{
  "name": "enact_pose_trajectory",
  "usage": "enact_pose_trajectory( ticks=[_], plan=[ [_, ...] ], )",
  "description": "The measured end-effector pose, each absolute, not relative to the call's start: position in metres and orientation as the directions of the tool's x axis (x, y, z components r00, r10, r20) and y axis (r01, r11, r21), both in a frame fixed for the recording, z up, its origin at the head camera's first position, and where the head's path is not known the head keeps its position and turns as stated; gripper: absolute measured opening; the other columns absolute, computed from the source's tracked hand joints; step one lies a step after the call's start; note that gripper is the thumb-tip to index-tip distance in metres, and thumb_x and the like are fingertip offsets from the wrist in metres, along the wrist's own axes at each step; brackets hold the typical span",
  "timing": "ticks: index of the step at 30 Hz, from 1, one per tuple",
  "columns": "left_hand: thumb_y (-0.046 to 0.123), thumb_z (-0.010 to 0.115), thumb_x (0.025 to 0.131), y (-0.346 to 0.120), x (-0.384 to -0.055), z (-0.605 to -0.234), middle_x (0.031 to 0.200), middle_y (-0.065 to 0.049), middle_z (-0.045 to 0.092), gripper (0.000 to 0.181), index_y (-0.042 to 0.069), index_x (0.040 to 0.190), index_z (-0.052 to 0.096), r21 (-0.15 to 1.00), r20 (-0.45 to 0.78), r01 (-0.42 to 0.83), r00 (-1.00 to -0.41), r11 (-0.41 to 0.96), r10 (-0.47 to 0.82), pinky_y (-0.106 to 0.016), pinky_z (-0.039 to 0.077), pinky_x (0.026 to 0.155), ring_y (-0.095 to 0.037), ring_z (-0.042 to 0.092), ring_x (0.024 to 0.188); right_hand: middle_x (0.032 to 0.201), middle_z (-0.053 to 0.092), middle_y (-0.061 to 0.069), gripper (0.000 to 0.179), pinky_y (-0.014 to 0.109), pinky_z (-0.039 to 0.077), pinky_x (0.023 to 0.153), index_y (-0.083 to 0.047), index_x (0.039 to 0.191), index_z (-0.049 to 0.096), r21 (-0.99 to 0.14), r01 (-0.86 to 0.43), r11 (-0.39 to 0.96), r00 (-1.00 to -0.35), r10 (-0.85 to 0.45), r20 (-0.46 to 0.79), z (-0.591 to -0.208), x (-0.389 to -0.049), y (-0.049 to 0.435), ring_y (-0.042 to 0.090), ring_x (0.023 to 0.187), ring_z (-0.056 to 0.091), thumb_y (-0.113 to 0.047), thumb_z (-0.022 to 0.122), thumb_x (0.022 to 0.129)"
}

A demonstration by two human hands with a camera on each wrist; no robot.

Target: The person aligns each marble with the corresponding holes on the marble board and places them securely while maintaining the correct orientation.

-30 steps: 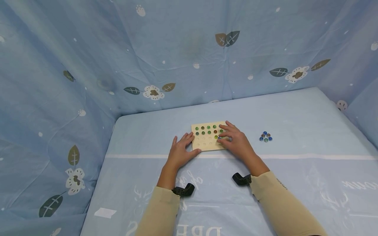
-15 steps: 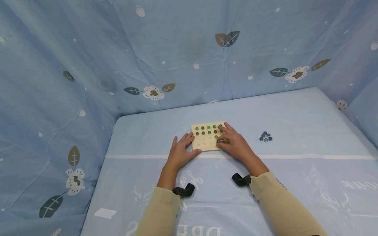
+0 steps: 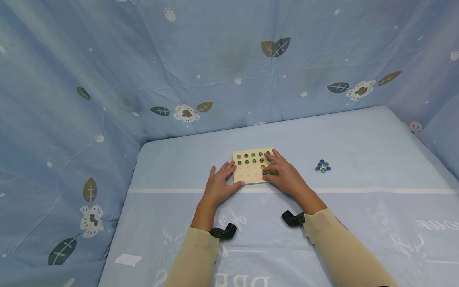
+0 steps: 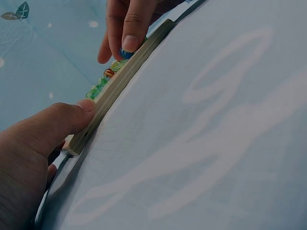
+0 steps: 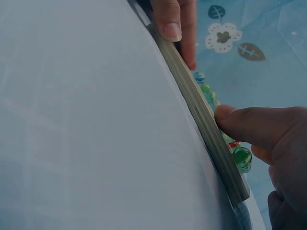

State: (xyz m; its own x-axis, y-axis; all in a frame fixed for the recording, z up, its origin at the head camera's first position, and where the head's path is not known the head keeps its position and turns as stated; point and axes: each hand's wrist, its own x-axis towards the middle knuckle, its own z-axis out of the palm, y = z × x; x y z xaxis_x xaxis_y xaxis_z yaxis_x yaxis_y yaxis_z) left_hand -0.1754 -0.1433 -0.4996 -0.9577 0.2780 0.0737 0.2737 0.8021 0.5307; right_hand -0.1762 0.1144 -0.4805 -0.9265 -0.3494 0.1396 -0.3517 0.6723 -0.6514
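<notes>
A pale wooden board (image 3: pixel 248 179) with rows of round hollows lies on the table, its back two rows filled with green, brown and other glass marbles. My left hand (image 3: pixel 218 186) holds the board's left side, thumb at the near edge and fingers at the left edge. Over the board's right part, my right hand (image 3: pixel 285 174) pinches a blue marble (image 4: pixel 126 54) between thumb and finger, low at the front row. A yellow-green marble (image 3: pixel 262 167) sits just behind it. More marbles at the board's right side are partly hidden by the right hand.
A small cluster of blue, brown and green marbles (image 3: pixel 323 166) lies on the cloth to the right of the board. A white paper piece (image 3: pixel 128 259) is at the front left. Patterned curtains (image 3: pixel 229 79) rise behind and beside the table.
My right hand has shifted slightly towards me, bringing the blue marble from the third row to the front row. The left hand and the board have stayed still.
</notes>
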Motion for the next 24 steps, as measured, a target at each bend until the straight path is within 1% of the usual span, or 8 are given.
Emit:
enact_pose_trajectory(
  ticks=[12, 24],
  plan=[
    [0.058, 0.064, 0.080, -0.1430, -0.1741, -0.4993, 0.149, 0.011, 0.036, 0.075, 0.021, 0.143, 0.043, 0.534, 0.076, 0.273, -0.958, 0.800, 0.276, -0.045, 0.001, 0.119, -0.011, 0.028, 0.141, 0.152, 0.034, 0.001, 0.022, 0.052, 0.031, 0.110, -0.015, 0.101, 0.074, -0.639, -0.354, 0.683, -0.926, -0.352, 0.138, -0.4830, -0.1772, 0.1150, 0.022, 0.146, 0.009, -0.029, 0.070, 0.084],
    [0.060, 0.063, 0.080, -0.1427, -0.1744, -0.4996, 0.149, 0.012, 0.035, 0.076, 0.022, 0.143, 0.043, 0.528, 0.075, 0.273, -0.958, 0.804, 0.275, -0.045, 0.001, 0.119, -0.010, 0.027, 0.141, 0.152, 0.034, 0.002, 0.021, 0.052, 0.029, 0.111, -0.014, 0.100, 0.074, -0.658, -0.336, 0.674, -0.932, -0.340, 0.128, -0.4856, -0.1777, 0.1161, 0.021, 0.146, 0.009, -0.029, 0.070, 0.085]
  ],
)
